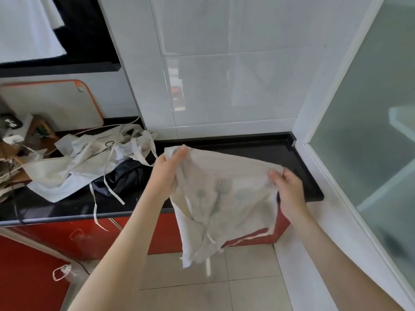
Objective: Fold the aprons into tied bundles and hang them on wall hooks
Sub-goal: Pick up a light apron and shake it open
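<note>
Now, L hand & R hand each have a closed pinch grip on a top corner of the apron, which hangs in front of the desk edge. Best to pull the top edge taut & level, straps inside, before folding.

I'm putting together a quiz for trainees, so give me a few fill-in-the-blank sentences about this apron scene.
The left hand and right hand together hold one beige ____. The pile of aprons lies on a countertop coloured ____. The cabinet fronts below it are ____. The cutting board has a rim coloured ____.
Missing: apron; black; red; orange.
</note>
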A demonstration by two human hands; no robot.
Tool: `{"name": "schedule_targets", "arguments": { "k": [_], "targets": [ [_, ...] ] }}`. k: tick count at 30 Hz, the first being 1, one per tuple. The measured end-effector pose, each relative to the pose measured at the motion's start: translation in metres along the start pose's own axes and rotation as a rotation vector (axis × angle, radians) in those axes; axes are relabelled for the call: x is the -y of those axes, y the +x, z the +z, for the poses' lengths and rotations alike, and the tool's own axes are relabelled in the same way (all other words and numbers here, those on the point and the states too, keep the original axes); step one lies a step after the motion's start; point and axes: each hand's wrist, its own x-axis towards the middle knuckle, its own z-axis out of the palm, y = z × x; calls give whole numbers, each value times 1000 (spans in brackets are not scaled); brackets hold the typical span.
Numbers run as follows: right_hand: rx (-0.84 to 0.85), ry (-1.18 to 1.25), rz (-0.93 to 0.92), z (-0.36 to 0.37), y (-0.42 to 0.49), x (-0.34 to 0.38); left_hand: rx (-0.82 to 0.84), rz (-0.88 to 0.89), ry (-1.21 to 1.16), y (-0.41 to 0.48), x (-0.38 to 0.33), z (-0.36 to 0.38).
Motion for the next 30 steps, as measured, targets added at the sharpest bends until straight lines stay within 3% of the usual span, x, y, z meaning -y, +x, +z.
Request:
{"name": "schedule_targets", "arguments": {
  "k": [2,3,6,8,10,13,17,20,23,25,27,29,30],
  "targets": [
    [-26,-106,-181,3,2,17,-45,22,14,7,1,-12],
    [6,-187,-217,5,4,19,-102,0,135,10,7,-17],
    [176,-536,-149,13,3,3,-157,-75,862,16,44,-35],
    [156,-537,-112,18,4,2,-211,-64,794,16,58,-43],
    [152,-527,-160,20,5,11,-251,-110,501,17,55,-46],
    [157,-494,-201,14,9,23,-46,-137,253,19,48,-48],
    [119,-363,-276,8,10,34,12,-167,176,24,37,-44],
    [117,-302,-291,8,11,36,-131,-130,304,29,37,-36],
    [267,-394,-272,12,9,33,-342,-10,816,32,37,-34],
    [376,-496,-255,24,5,36,-206,272,1050,29,31,-19],
    [491,-546,-227,41,0,41,128,546,1232,19,27,9],
    [594,-533,-218,57,-4,44,410,630,1295,9,27,37],
    [625,-520,-213,62,-4,44,497,574,1288,7,28,45]
  ]
}}
